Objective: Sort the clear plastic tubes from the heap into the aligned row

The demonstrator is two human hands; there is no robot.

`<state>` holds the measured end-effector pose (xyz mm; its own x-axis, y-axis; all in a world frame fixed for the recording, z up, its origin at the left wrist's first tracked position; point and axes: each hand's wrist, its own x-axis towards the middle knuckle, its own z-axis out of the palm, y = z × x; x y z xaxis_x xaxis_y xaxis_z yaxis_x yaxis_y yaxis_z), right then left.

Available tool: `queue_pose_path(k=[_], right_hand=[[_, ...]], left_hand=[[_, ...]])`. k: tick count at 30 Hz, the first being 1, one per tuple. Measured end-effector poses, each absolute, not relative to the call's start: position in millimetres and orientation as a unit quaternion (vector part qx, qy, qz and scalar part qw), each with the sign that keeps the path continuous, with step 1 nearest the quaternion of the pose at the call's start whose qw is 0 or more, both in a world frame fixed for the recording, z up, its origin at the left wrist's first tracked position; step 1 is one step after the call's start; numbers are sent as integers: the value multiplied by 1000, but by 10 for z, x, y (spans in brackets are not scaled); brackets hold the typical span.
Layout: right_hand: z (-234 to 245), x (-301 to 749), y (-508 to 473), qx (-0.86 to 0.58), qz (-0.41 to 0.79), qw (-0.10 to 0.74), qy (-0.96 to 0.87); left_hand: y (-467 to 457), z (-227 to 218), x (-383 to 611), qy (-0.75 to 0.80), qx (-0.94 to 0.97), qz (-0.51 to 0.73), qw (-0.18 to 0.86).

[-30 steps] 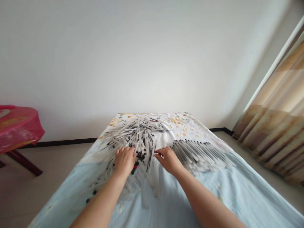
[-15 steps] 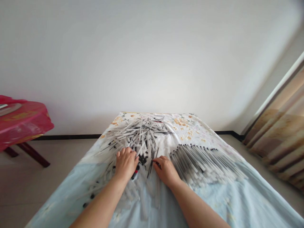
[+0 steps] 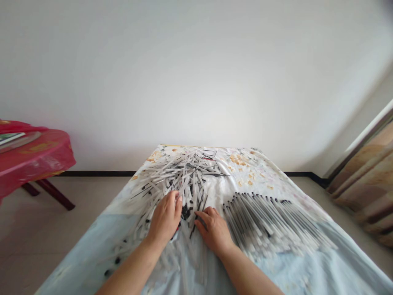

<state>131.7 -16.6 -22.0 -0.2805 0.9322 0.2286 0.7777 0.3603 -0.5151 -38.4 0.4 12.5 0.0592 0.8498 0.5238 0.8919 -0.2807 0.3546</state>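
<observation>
My left hand (image 3: 166, 215) is over the left part of a loose heap of translucent white pen barrels (image 3: 166, 172). Its fingers are curled, with the thumb pressed against them; whatever lies inside the grip is hidden. To the right, my right hand (image 3: 214, 229) rests low over the cloth, its thumb and index fingertips slightly apart at some thin dark pen refills (image 3: 193, 232). Small black pen caps (image 3: 186, 212) lie between both hands. Right of my right hand, pen barrels with black ends (image 3: 260, 217) lie side by side in a slanted row.
A flowered cloth (image 3: 245, 164) with a pale blue front part covers the table. More black pieces (image 3: 117, 260) lie near my left forearm. A red-covered table (image 3: 37, 155) stands at the left, a curtain (image 3: 368, 180) hangs at the right, and a white wall (image 3: 196, 82) rises behind.
My left hand has turned and its fingers have drawn together. My right thumb and index finger have parted a little near the refills. The view has shifted slightly.
</observation>
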Motion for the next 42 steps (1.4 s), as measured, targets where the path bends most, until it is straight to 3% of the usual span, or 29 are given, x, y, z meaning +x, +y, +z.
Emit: queue_pose_path(k=[21,35,42], right_hand=[[-218,1262,-158,-572,119,287,-759],[-200,1230,-118,-626,112,243,-733],[-129,1140,32,-681,117,152,-707]], left_hand=[[-17,166,-350,-604,-678,-389,-156],[-26,263,-269,-487,-485,-510,-517],[31,343,-339,-459,-421,-524,-581]])
